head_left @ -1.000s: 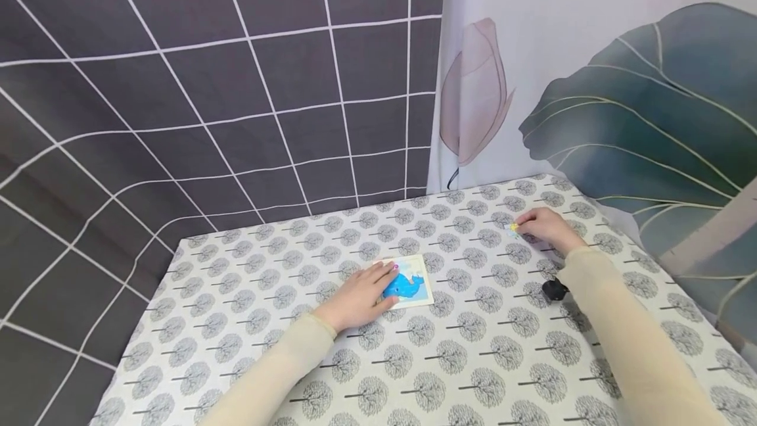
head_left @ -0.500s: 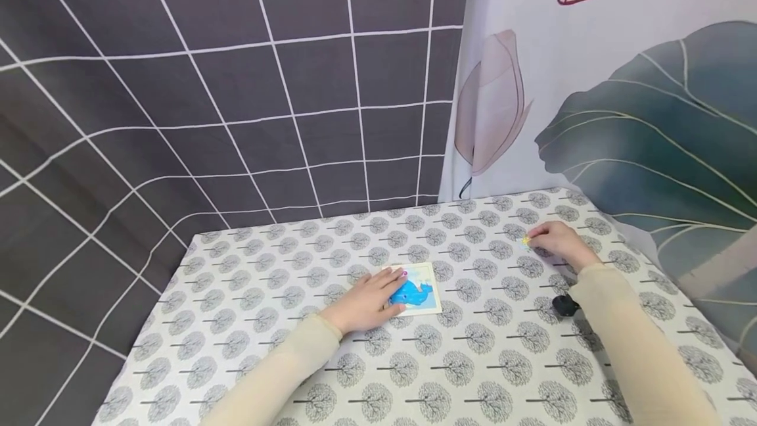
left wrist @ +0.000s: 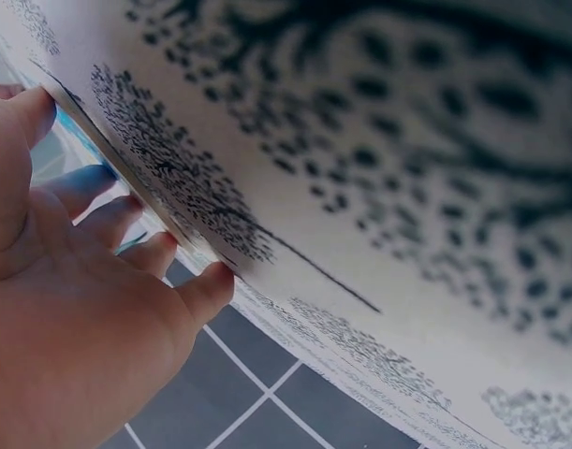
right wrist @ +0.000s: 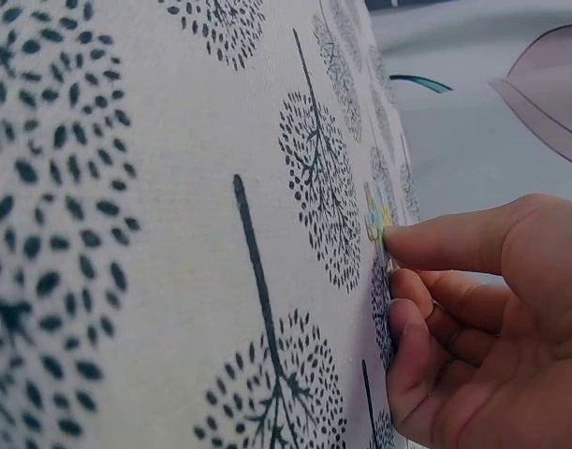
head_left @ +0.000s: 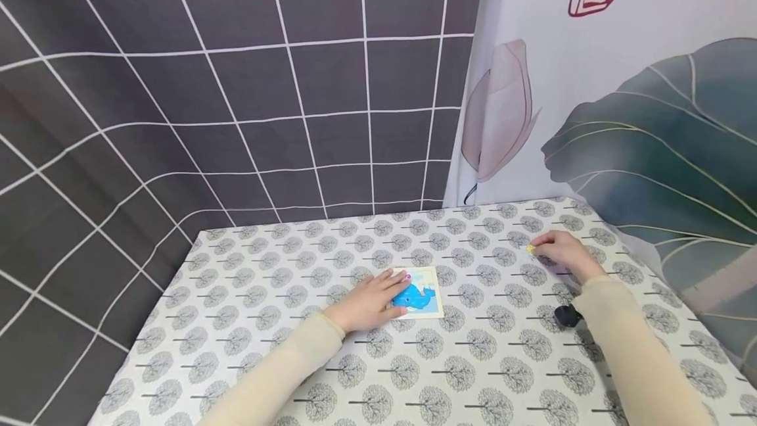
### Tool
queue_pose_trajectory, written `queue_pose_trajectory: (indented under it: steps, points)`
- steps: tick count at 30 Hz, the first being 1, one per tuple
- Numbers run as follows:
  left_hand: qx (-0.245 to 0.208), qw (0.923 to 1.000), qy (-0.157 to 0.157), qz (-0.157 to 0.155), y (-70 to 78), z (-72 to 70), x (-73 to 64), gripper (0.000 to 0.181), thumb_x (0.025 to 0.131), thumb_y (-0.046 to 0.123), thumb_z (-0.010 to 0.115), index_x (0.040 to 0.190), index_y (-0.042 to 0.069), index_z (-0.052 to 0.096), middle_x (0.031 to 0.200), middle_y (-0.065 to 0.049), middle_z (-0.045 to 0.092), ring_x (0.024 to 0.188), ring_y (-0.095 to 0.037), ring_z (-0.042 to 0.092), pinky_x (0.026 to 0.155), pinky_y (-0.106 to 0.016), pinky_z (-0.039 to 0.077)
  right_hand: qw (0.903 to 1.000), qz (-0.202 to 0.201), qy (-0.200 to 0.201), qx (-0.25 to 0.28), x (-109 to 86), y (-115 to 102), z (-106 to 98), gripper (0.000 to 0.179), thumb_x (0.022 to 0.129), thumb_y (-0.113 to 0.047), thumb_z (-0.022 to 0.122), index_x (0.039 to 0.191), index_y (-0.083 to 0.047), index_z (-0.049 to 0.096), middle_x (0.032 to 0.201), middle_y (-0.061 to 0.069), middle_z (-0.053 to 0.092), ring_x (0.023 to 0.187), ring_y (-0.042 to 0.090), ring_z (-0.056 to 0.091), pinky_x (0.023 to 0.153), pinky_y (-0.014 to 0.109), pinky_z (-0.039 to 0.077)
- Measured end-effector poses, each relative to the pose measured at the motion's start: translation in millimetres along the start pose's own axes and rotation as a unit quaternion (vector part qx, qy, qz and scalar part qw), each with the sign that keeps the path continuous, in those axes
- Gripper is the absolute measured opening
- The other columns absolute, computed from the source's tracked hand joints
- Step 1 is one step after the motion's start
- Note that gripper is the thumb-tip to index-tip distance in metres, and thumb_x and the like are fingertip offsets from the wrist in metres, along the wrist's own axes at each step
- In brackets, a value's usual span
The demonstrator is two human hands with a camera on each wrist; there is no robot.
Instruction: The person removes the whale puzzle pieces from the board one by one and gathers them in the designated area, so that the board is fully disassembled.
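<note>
My left hand (head_left: 368,300) rests on the left side of a small square whale picture board (head_left: 438,294) with a pale border. Its fingers are spread over the board and hide part of the picture. In the left wrist view the fingertips of the left hand (left wrist: 89,299) touch the board close to its thin edge (left wrist: 136,185). Farther right, my right hand (head_left: 564,255) pinches a small yellow and light-blue piece (head_left: 529,248) at the tabletop. The right wrist view has this piece (right wrist: 375,221) at the thumb and fingertips; its exact kind is unclear.
A white cloth (head_left: 284,321) printed with grey trees covers the table. A small black object (head_left: 568,316) sits by the right cuff. Behind stands a dark gridded curtain (head_left: 236,84); a pale curtain with leaf prints (head_left: 662,143) hangs at the right.
The head view has shifted, so the scene sits lower and farther right. Both hands keep nearly the same places on the table, the left on the board, the right pinching the small piece.
</note>
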State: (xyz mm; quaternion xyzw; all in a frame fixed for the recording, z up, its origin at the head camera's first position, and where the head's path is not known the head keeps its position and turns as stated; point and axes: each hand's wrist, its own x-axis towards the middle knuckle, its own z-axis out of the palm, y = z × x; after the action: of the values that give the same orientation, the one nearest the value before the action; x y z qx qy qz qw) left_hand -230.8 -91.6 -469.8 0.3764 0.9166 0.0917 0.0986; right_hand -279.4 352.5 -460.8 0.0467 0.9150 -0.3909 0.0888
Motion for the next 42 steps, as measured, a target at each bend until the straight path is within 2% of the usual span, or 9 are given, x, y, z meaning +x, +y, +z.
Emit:
queue_pose_trajectory:
  steps: [7, 12, 14, 16, 19, 24, 29, 33, 42]
  points:
    - [-0.024, 0.9996, 0.01, -0.01, -3.9, -1.8, -1.4, 0.067, 0.105, 0.049, 0.046, 0.161, 0.017, 0.028, 0.166, 0.001, 0.022, 0.154, -0.026, 0.014, 0.123, -0.053, 0.017, 0.9991, -0.037, -0.008, 0.02, 0.3, -5.4, -5.1, 0.044, 0.103, -0.02, 0.054, 0.135, 0.01, 0.052, 0.137, 0.035, 0.048, 0.117, 0.045, 0.054, 0.095, 0.053, 0.05]
    - [-0.033, 0.9994, 0.0, -0.01, -7.7, -4.7, 0.1, 0.07, 0.105, 0.052, 0.045, 0.162, 0.017, 0.023, 0.168, -0.001, 0.017, 0.154, -0.027, 0.01, 0.124, -0.051, 0.015, 0.9985, -0.033, 0.0, 0.044, 2.3, -3.0, -10.9, 0.049, 0.104, -0.023, 0.056, 0.139, 0.01, 0.05, 0.126, 0.026, 0.059, 0.096, 0.021, 0.062, 0.077, 0.03, 0.056]
    - [-0.037, 0.9993, -0.001, -0.011, -9.5, -6.1, 1.6, 0.073, 0.104, 0.053, 0.045, 0.162, 0.016, 0.022, 0.168, -0.005, 0.013, 0.155, -0.027, 0.008, 0.124, -0.05, 0.014, 0.9976, -0.038, 0.005, 0.057, 2.0, -1.6, -12.5, 0.051, 0.104, -0.023, 0.056, 0.14, 0.012, 0.048, 0.123, 0.024, 0.061, 0.091, 0.013, 0.06, 0.075, 0.026, 0.056]
    - [-0.039, 0.9991, -0.002, -0.015, -11.5, -7.6, 3.3, 0.076, 0.103, 0.054, 0.047, 0.162, 0.013, 0.021, 0.169, -0.008, 0.01, 0.155, -0.027, 0.006, 0.124, -0.049, 0.014, 0.9972, -0.039, 0.008, 0.063, 0.3, -2.0, -12.6, 0.053, 0.104, -0.025, 0.057, 0.141, 0.011, 0.047, 0.125, 0.025, 0.061, 0.094, 0.014, 0.062, 0.078, 0.028, 0.056]
    - [-0.05, 0.9984, -0.005, -0.026, -12.5, -10.6, 4.7, 0.081, 0.101, 0.056, 0.05, 0.161, 0.009, 0.021, 0.169, -0.009, 0.008, 0.155, -0.027, 0.004, 0.125, -0.046, 0.013, 0.9972, -0.035, 0.008, 0.065, -4.4, -5.9, -10.8, 0.056, 0.105, -0.028, 0.054, 0.145, 0.01, 0.043, 0.137, 0.032, 0.053, 0.11, 0.032, 0.063, 0.092, 0.042, 0.054]
    - [-0.051, 0.9982, -0.008, -0.032, -11.8, -12.9, 5.6, 0.086, 0.1, 0.058, 0.05, 0.16, 0.003, 0.021, 0.169, -0.01, 0.008, 0.155, -0.026, 0.005, 0.125, -0.041, 0.012, 0.9975, -0.042, 0.01, 0.056, -9.1, -22.8, -6.8, 0.058, 0.105, -0.029, 0.052, 0.148, 0.008, 0.04, 0.146, 0.035, 0.042, 0.13, 0.052, 0.045, 0.107, 0.065, 0.037]
    - [-0.044, 0.9985, -0.006, -0.033, -12.5, -12.9, 5.2, 0.088, 0.1, 0.059, 0.049, 0.16, 0.002, 0.02, 0.168, -0.011, 0.009, 0.155, -0.026, 0.006, 0.125, -0.04, 0.012, 0.9973, -0.066, 0.011, 0.031, -4.9, -45.8, -0.2, 0.056, 0.105, -0.031, 0.055, 0.147, 0.005, 0.044, 0.15, 0.032, 0.041, 0.134, 0.05, 0.041, 0.11, 0.067, 0.032]
    - [-0.05, 0.9983, -0.003, -0.03, -14.4, -14.3, 5.6, 0.088, 0.099, 0.059, 0.05, 0.16, 0.002, 0.02, 0.168, -0.011, 0.009, 0.155, -0.026, 0.006, 0.125, -0.041, 0.013, 0.9949, -0.087, -0.003, 0.051, -1.7, -65.8, 9.3, 0.054, 0.103, -0.028, 0.058, 0.146, 0.004, 0.046, 0.148, 0.029, 0.044, 0.131, 0.048, 0.046, 0.109, 0.065, 0.035]
    - [-0.053, 0.9981, -0.009, -0.032, -14.0, -12.6, 3.6, 0.09, 0.099, 0.062, 0.049, 0.161, 0.004, 0.017, 0.169, -0.008, 0.006, 0.155, -0.025, 0.005, 0.125, -0.041, 0.011, 0.9903, -0.124, -0.035, 0.053, -1.2, -99.8, 46.5, 0.05, 0.1, -0.02, 0.062, 0.142, 0.003, 0.052, 0.142, 0.025, 0.053, 0.128, 0.043, 0.052, 0.11, 0.06, 0.038]
